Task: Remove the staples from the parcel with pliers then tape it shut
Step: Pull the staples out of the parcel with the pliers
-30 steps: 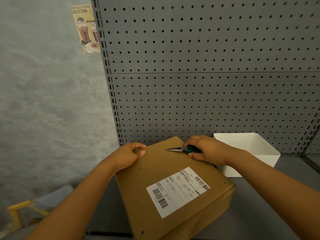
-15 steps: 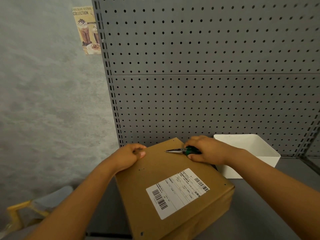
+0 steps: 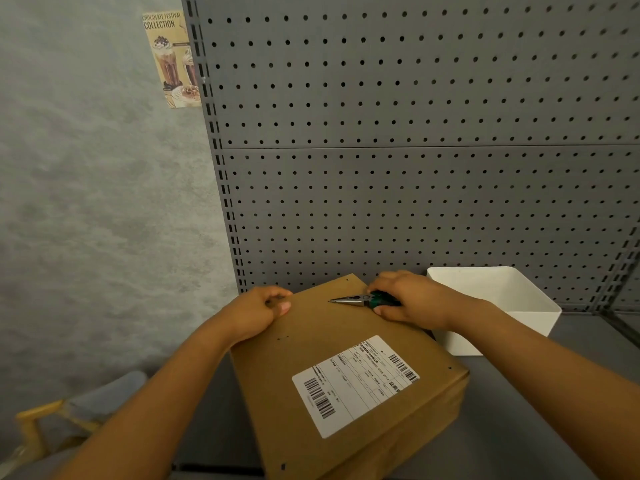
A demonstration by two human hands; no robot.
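Right hand grips pliers (handles hidden); left hand clutches parcel edge.

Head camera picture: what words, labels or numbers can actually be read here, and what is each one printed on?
"CHOCOLATE FESTIVAL COLLECTION": on the poster with iced drinks, stuck on the wall left of the pegboard.
Shipping label on the parcel: barcodes and lines of print, all too small and blurred to read.
Pliers and white bin: no text visible.
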